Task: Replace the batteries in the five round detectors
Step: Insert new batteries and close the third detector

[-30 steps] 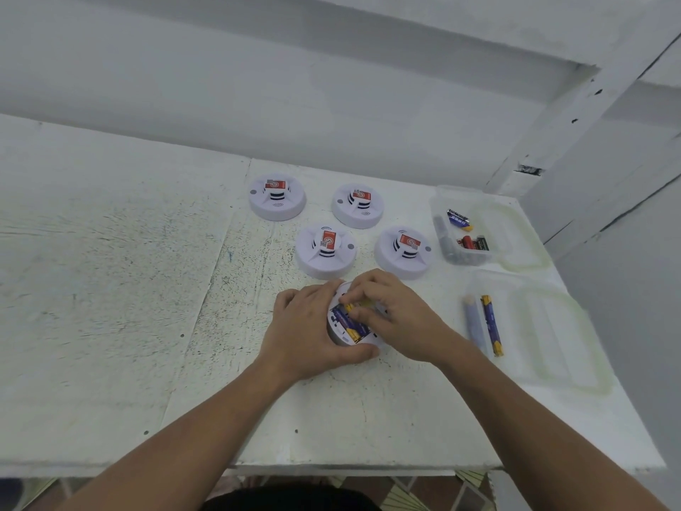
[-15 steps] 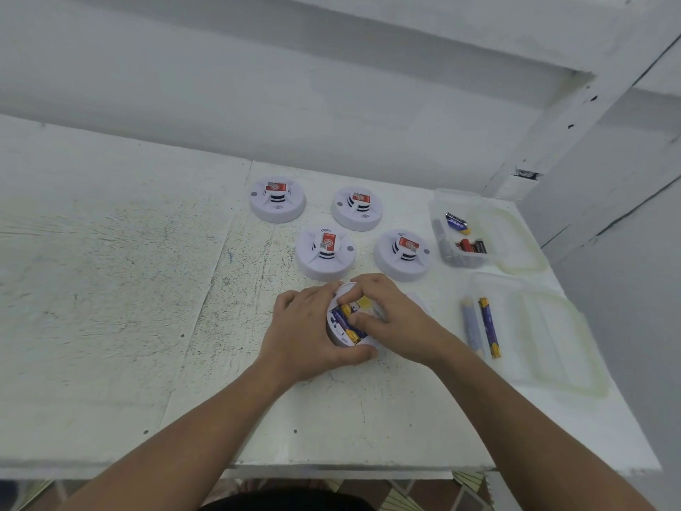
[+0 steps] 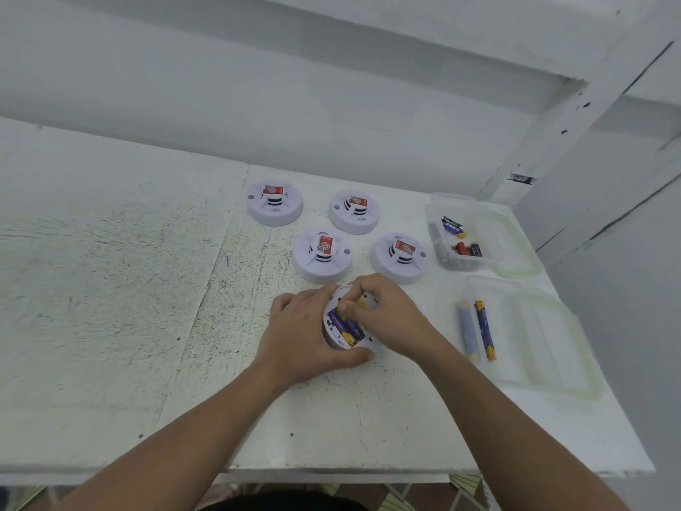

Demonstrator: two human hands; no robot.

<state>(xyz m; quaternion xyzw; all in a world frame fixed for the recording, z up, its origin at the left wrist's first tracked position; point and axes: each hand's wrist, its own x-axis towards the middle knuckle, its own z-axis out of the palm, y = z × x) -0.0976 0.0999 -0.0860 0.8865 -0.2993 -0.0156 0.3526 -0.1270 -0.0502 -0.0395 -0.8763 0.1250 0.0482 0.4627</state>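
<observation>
**A:** anyone able to read the brand on those? the red labels on the four other detectors have a round logo, but the print's too small for me

**B:** same, can't read them. the batteries in the open detector are purple-blue with yellow ends, and the text on them is a blur too

**A:** which way do they run?

**B:** diagonal, far-left to near-right, side by side. the detector lies back-up at the near middle of the desk, just in front of the other four, which sit face-up in two rows

**A:** hands?

**B:** left hand wraps the left rim, thumb along the near edge. right hand comes in from the right with its fingers curled down tight, pinching at the batteries' far end

**A:** spares?

**B:** two loose cells lie lengthwise, pointing away, by a clear tray on the right. a clear tub behind it holds more, some purple, some red and black
</observation>
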